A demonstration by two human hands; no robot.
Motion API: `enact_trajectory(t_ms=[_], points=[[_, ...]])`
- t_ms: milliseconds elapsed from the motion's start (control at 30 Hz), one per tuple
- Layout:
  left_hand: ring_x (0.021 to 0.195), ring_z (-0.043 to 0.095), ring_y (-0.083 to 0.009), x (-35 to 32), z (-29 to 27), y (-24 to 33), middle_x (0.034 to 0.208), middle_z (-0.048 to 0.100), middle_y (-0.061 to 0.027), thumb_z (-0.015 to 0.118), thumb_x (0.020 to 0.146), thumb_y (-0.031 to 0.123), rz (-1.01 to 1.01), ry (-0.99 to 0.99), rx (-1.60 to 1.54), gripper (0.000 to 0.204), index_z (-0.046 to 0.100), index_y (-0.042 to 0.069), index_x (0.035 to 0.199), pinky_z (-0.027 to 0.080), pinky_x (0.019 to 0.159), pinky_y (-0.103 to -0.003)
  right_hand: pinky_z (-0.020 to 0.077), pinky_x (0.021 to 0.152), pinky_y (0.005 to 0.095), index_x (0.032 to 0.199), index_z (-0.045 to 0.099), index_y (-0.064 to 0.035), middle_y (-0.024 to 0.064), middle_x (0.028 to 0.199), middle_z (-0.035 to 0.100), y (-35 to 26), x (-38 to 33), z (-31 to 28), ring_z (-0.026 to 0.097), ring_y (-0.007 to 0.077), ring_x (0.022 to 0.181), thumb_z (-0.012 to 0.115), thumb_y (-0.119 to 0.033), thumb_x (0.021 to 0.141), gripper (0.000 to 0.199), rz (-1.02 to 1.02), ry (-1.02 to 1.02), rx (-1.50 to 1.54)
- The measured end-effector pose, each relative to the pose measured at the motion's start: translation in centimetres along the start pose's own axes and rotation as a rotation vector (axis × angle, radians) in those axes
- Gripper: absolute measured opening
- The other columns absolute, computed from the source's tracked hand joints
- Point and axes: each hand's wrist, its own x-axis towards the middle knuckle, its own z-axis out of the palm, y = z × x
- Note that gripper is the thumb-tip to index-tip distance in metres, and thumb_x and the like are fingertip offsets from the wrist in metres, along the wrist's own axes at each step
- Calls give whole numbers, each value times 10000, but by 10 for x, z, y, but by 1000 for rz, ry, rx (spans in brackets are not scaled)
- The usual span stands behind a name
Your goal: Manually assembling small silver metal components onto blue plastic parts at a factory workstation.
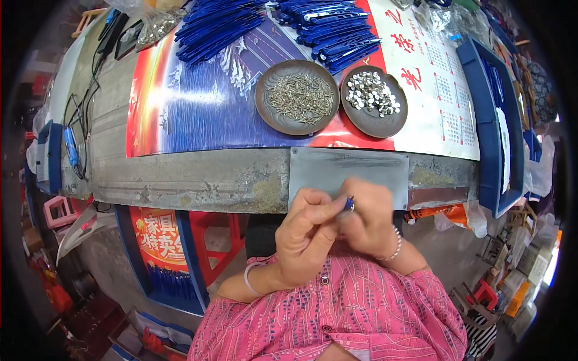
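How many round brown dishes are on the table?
2: the round brown dish of thin metal pins on the left, the round brown dish of silver caps beside it on the right.

Worn grey workbench, red stool beneath

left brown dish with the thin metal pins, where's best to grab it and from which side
Grip the brown dish by its bare raised rim on the near left edge, coming from the person's side. The pins heap in the middle, and the other dish crowds its right.

A small blue piece with a silvery stud stands pinched between both hands' fingertips.
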Motion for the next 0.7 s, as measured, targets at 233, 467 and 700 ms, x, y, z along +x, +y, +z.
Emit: enact_trajectory(t_ms=[233,467,700], points=[[695,466,-64,-4,5,2,1032,449,-65,516,877,-64,-294,-39,-311,252,526,-12,1123,400,594,-185,368,479,243,1174,312,-14,133,1087,454,-19,2,0,467,118,615,684,64,645,652,27,251,285],[771,463,-52,-5,4,-2,1040,461,-52,497,886,-86,-373,32,-522,257,504,-15,1134,396,651,-180,365,544,237,1270,268,0,123,1099,436,-3,3,-3,432,115,611,699,15,552,838,61,210,53],[754,494,-83,-12,2,-5,1050,473,-89,513,865,-102,-339,39,-611,226,492,-5,1068,427,600,-208,329,524,250,1158,343,-14,61,800,481,-3,9,7,414,129,606,683,-73,574,678,282,563,304]])
